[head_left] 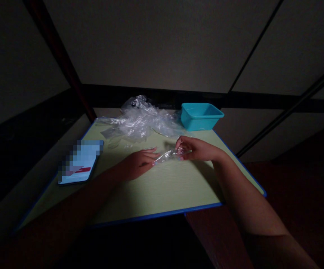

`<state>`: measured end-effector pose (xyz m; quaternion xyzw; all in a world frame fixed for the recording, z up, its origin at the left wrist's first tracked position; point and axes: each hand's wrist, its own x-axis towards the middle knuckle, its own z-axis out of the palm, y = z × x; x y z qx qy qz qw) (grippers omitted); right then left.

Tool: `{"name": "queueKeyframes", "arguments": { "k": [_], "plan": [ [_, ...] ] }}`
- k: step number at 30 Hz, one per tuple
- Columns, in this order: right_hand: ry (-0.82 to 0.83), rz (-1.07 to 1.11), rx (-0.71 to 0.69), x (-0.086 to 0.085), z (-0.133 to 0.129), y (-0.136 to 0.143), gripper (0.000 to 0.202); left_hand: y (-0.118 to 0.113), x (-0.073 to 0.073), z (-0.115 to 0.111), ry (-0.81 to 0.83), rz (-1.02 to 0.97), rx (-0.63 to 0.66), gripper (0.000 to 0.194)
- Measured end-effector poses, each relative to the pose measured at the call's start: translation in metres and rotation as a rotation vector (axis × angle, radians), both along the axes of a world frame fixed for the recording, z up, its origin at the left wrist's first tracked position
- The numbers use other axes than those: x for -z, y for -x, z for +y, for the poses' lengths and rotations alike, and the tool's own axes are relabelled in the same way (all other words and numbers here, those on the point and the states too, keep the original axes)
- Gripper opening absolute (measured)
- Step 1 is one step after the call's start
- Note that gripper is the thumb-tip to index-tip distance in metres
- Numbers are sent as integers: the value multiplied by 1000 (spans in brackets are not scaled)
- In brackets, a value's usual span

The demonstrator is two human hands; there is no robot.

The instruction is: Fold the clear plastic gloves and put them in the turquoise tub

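Observation:
Between my two hands a clear plastic bag (166, 156) is stretched just over the tabletop. My left hand (139, 163) pinches its left end between thumb and fingers. At the other end my right hand (193, 148) has curled fingers closed on the crumpled plastic. Behind my hands lies a loose heap of clear plastic bags (139, 121), spread along the back of the table. A turquoise plastic basket (199, 122) stands upright at the back right, beyond my right hand.
A phone (80, 162) with a lit, partly blurred screen lies at the table's left side. The pale yellow table (162, 194) has a blue edge. Dark panelled walls (150, 45) stand close behind it. The surroundings are dim.

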<state>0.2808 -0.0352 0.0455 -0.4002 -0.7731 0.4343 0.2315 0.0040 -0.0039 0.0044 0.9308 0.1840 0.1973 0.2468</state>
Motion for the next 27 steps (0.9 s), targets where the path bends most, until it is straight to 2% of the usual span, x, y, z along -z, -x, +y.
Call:
{"name": "queueKeyframes", "arguments": {
  "k": [6, 12, 17, 23, 27],
  "plan": [
    [89, -63, 146, 8, 8, -3, 39, 0, 5, 1, -46, -30, -37, 28],
    [57, -233, 163, 11, 13, -4, 15, -1, 2, -1, -148, -37, -122, 26],
    [4, -393, 182, 3, 12, -5, 11, 3, -4, 0, -215, -4, -214, 16],
    [67, -520, 208, 1, 11, -4, 8, 9, -13, 1, -156, 136, -280, 17],
    [155, -521, 204, 1, 11, -4, 9, 12, -15, 4, -51, 132, -302, 18]
  ]
}}
